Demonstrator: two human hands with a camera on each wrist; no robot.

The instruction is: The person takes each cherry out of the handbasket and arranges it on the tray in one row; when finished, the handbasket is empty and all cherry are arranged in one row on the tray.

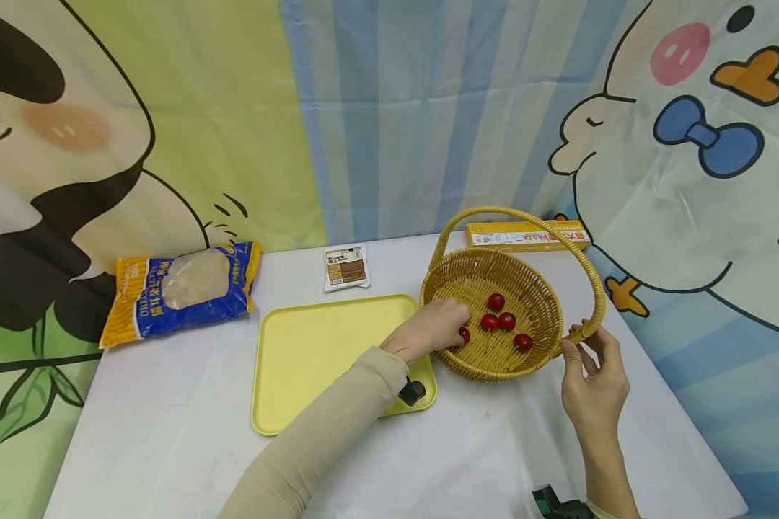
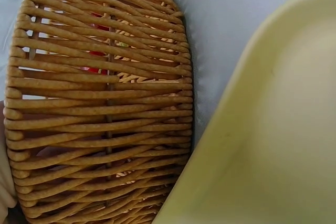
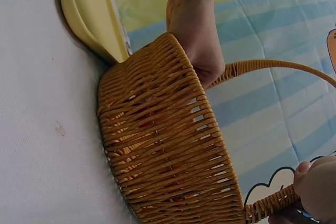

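A round woven basket [image 1: 492,367] with a tall arched handle [image 1: 519,213] stands on the white table. Several glossy dark-red cherries [image 1: 523,342] lie on its bottom. My left hand [image 1: 436,326] reaches over the left rim into the basket, fingers curled down at a cherry [image 1: 464,335] partly hidden by them. In the left wrist view the woven wall [image 2: 105,103] covers most of that hand. On the right side, my right hand [image 1: 596,386] pinches the lower end of the handle between thumb and fingers; the right wrist view shows this grip at the handle base [image 3: 273,204].
A yellow tray [image 1: 324,360] lies left of the basket, partly under my left forearm. Behind it is a small flat packet [image 1: 346,268]. A blue and yellow bag [image 1: 182,292] lies at the far left. A yellow pasta box [image 1: 526,236] sits behind the basket, against the printed curtain.
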